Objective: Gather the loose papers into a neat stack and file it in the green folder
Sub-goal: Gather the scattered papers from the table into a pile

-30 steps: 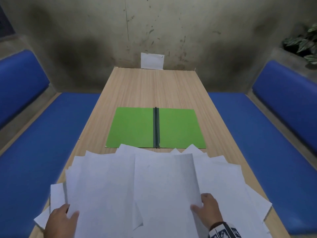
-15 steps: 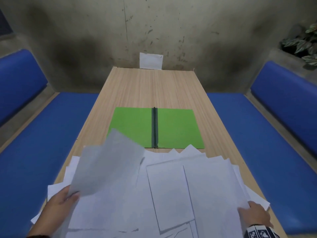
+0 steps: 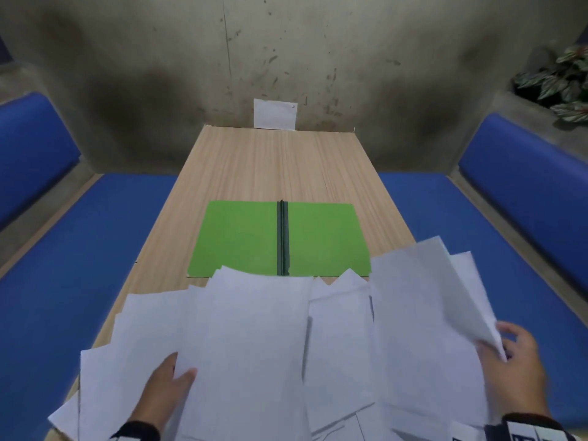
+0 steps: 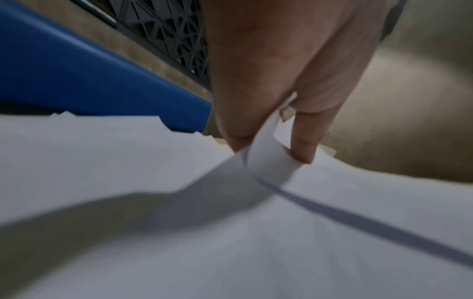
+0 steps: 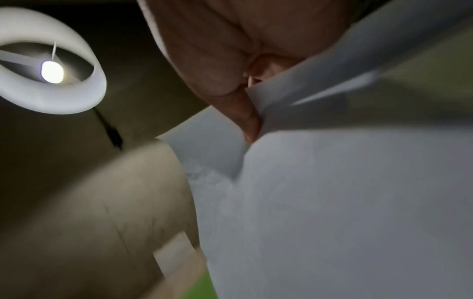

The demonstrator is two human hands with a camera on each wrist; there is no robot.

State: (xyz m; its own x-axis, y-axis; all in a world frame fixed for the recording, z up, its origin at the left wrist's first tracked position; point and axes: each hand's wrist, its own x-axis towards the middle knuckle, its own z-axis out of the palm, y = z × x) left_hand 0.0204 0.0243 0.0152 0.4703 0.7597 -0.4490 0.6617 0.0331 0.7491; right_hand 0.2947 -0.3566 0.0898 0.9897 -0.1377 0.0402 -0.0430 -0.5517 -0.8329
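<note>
The loose papers (image 3: 254, 329) lie fanned in an untidy overlap across the near end of the desk (image 3: 270, 167), several sheets jutting past its left and right edges. Just beyond them the green folder (image 3: 241, 237) lies open and flat, its dark spine (image 3: 282, 237) running down the middle; the far corners of a few sheets overlap the folder's near edge.

The left hand (image 3: 165, 386) is at the near left of the spread. In the left wrist view its thumb and fingers (image 4: 304, 137) pinch the curled edge of one sheet (image 4: 266, 161), which bends up from the pile.

The right hand (image 3: 515, 361) is at the right side, holding a sheet (image 3: 423, 313) lifted and tilted, its far corner standing above the desk's right edge. The right wrist view shows the thumb (image 5: 245, 119) pressed against that sheet's edge, so the grip is a pinch; the view is blurred, and how many sheets it holds is hard to say, perhaps two.

A small white card (image 3: 275, 113) leans against the stained wall (image 3: 350, 58) at the far end of the desk. Blue benches (image 3: 79, 265) flank the desk on both sides, and a leafy plant (image 3: 560, 81) sits on the ledge at upper right.
</note>
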